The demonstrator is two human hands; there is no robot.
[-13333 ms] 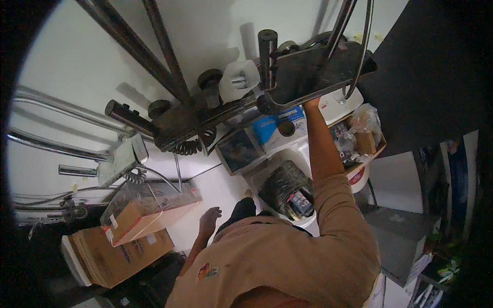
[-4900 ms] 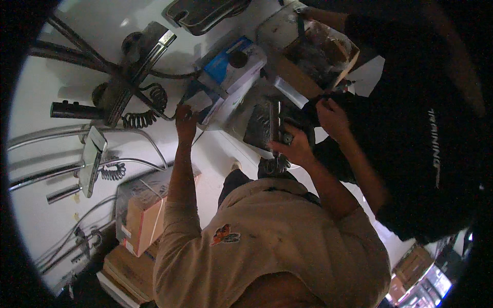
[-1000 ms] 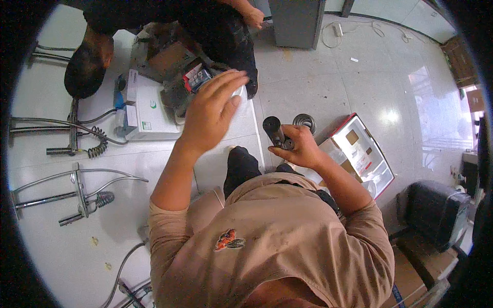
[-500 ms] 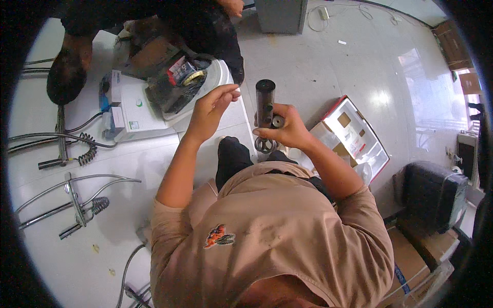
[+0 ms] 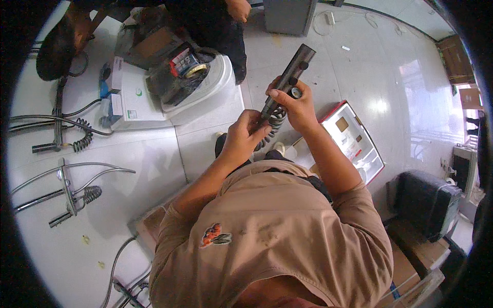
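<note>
left edge of the white wall (image 5: 67, 262): an upper bracket (image 5: 58, 110) and a lower bracket (image 5: 65, 185), both with hose and looking complete, by my judgement. further right, the white box (image 5: 151, 108) stands by the white tub (image 5: 224, 82); dark plastic (image 5: 162, 84) lies heaped inside the tub's rim.

middle: the left hand (image 5: 244, 136) has its fingers closed round the lower end of the dark cylinder (image 5: 292, 69), which tilts up and away to the right, held in front of the shirt. a coiled hose (image 5: 278, 120) hangs just under it. the right hand (image 5: 298, 102) is clamped about the cylinder's middle, beside a small round fitting (image 5: 296, 93). status, as i judge it: the piece is gripped and mid-handling, fixed to nothing i can see; whether hose and cylinder are joined i cannot tell (the fingers hide that spot).

right: an open red-edged carton (image 5: 354, 138) lies on the floor; past it a wrapped dark case (image 5: 429, 197) sits on cardboard.

markings, left to right: green mark on the white box, green square label near its lower left corner; a red-and-blue packet (image 5: 185, 60) near the tub's far edge, print illegible from here; an orange embroidered patch (image 5: 214, 235) on the shirt. no lettering made out on the cylinder.
</note>
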